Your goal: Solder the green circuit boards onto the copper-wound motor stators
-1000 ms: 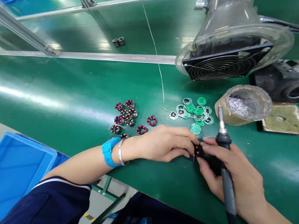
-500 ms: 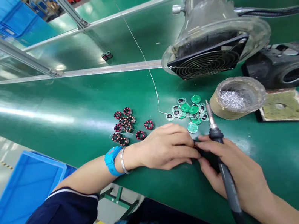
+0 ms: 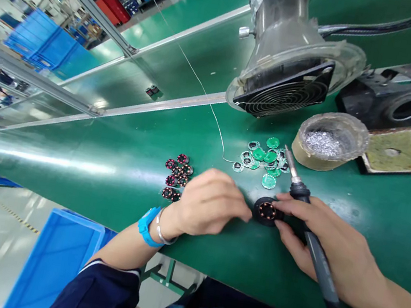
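My right hand grips a soldering iron whose tip points up and away toward the far side. Its thumb and index finger also touch a round black holder. Seated in that holder is a small ring-shaped motor stator with copper windings. Just left of the holder, my left hand has its fingers curled together; anything between them is hidden. Past the holder lies a loose pile of small round green circuit boards, some with black parts. More stators stand grouped beyond my left hand.
A fume extractor with a fan grille hangs over the back. At the back right are a tub of silvery scraps, a sponge tray and a black iron stand. Solder wire runs down to the boards.
My left hand has drawn back left from the holder, uncovering the stator in it. My right hand keeps hold of the soldering iron. The view has shifted slightly.
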Available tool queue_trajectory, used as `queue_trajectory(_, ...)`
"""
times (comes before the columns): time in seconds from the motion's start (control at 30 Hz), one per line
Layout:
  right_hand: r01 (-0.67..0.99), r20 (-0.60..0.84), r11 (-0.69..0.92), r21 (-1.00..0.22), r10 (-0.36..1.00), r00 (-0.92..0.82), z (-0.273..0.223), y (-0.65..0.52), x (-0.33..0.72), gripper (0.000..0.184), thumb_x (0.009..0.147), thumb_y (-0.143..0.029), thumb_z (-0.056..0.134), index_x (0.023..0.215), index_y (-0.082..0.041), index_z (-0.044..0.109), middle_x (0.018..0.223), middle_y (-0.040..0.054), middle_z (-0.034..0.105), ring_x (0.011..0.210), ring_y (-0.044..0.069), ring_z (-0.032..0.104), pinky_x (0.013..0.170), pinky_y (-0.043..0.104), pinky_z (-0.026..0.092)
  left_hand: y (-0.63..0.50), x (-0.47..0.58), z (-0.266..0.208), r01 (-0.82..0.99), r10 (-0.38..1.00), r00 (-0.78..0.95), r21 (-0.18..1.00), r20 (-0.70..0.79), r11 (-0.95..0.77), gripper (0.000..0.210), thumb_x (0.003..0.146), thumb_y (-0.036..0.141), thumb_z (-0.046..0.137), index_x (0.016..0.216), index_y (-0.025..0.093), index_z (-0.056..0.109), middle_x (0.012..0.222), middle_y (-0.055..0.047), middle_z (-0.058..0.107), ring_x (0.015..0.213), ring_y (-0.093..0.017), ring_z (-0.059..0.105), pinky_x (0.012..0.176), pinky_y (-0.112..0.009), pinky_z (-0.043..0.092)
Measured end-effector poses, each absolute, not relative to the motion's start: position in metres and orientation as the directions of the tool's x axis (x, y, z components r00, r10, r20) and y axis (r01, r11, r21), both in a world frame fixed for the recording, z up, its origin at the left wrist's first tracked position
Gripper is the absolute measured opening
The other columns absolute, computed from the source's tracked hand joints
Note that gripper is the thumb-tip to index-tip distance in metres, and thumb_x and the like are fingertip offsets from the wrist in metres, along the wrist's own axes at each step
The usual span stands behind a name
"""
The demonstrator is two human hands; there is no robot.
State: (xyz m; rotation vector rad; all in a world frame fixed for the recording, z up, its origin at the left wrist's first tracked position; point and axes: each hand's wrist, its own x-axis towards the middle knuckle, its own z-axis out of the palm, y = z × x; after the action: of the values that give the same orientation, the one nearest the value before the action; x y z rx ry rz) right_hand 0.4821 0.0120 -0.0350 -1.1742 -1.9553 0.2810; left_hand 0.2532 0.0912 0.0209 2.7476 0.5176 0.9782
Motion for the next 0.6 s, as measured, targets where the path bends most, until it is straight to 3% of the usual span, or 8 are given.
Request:
queue_trajectory(0.1, 0.653, 0.567, 0.527, -0.544, 0.805, -0.177, -0.032, 0.012, 0.484, 0.035, 0.088, -0.015, 0.063, 0.121, -0.024, 0.056, 0.117, 0.0029, 0.069, 0.103, 0.018, 0.069, 0.084, 0.026, 0.059, 0.098, 0.263, 0.022, 0.457, 0.557, 0.671, 0.319, 0.489, -0.830, 0.012, 0.096, 0.015, 0.056, 0.093, 0.021, 0.066, 0.083, 0.001, 0.072, 0.080, -0.012, 0.063, 0.082, -0.029, 0.051)
queue_trajectory(0.23, 0.658, 0.585, 0.515, -0.549, 0.800, -0.138, -0.028, 0.011, 0.486, 0.033, 0.086, -0.013, 0.065, 0.117, -0.023, 0.059, 0.114, 0.0032, 0.070, 0.100, 0.017, 0.070, 0.087, 0.027, 0.057, 0.107, 0.282, 0.005, 0.519, 0.542, 0.794, 0.156, 0.275, -0.840, 0.021, 0.098, 0.022, 0.055, 0.114, 0.019, 0.068, 0.097, -0.005, 0.070, 0.086, -0.018, 0.058, 0.077, -0.030, 0.050)
queue_trajectory(0.33, 0.674, 0.602, 0.521, -0.524, 0.786, -0.139, -0.026, 0.011, 0.488, 0.036, 0.085, -0.011, 0.066, 0.118, -0.024, 0.058, 0.113, 0.0026, 0.071, 0.095, 0.017, 0.071, 0.087, 0.028, 0.058, 0.108, 0.288, -0.008, 0.516, 0.535, 0.792, 0.144, 0.295, -0.844, 0.023, 0.099, 0.024, 0.051, 0.108, 0.016, 0.071, 0.091, -0.006, 0.072, 0.082, -0.018, 0.060, 0.074, -0.030, 0.051)
queue_trajectory(0.4, 0.668, 0.612, 0.530, -0.522, 0.779, -0.139, -0.024, 0.011, 0.488, 0.036, 0.085, -0.011, 0.067, 0.117, -0.023, 0.059, 0.113, 0.0029, 0.071, 0.094, 0.016, 0.071, 0.087, 0.029, 0.058, 0.107, 0.286, -0.010, 0.533, 0.601, 0.716, 0.276, 0.356, -0.800, 0.023, 0.099, 0.025, 0.052, 0.102, 0.015, 0.073, 0.089, -0.007, 0.074, 0.079, -0.017, 0.062, 0.076, -0.030, 0.051)
queue_trajectory(0.47, 0.656, 0.633, 0.548, -0.519, 0.762, -0.137, -0.021, 0.012, 0.487, 0.036, 0.084, -0.010, 0.067, 0.116, -0.023, 0.059, 0.113, 0.0036, 0.071, 0.095, 0.017, 0.071, 0.086, 0.029, 0.058, 0.105, 0.284, -0.006, 0.538, 0.752, 0.586, 0.548, 0.303, -0.641, 0.021, 0.095, 0.027, 0.058, 0.097, 0.015, 0.075, 0.086, -0.006, 0.075, 0.071, -0.014, 0.063, 0.071, -0.028, 0.052)
queue_trajectory(0.53, 0.661, 0.664, 0.567, -0.492, 0.735, -0.136, -0.018, 0.015, 0.485, 0.034, 0.084, -0.009, 0.068, 0.114, -0.023, 0.059, 0.112, 0.0040, 0.072, 0.096, 0.017, 0.071, 0.085, 0.028, 0.059, 0.101, 0.283, 0.003, 0.470, 0.871, 0.484, 0.817, 0.079, -0.335, 0.020, 0.090, 0.030, 0.063, 0.091, 0.014, 0.075, 0.079, -0.004, 0.075, 0.061, -0.011, 0.060, 0.060, -0.023, 0.050)
queue_trajectory(0.6, 0.679, 0.695, 0.584, -0.446, 0.704, -0.149, -0.013, 0.019, 0.482, 0.032, 0.083, -0.010, 0.070, 0.111, -0.023, 0.060, 0.109, 0.0037, 0.073, 0.096, 0.017, 0.071, 0.083, 0.028, 0.059, 0.098, 0.284, 0.012, 0.372, 0.874, 0.460, 0.928, -0.158, -0.029, 0.021, 0.087, 0.032, 0.064, 0.084, 0.013, 0.073, 0.070, -0.002, 0.071, 0.053, -0.008, 0.055, 0.052, -0.019, 0.045)
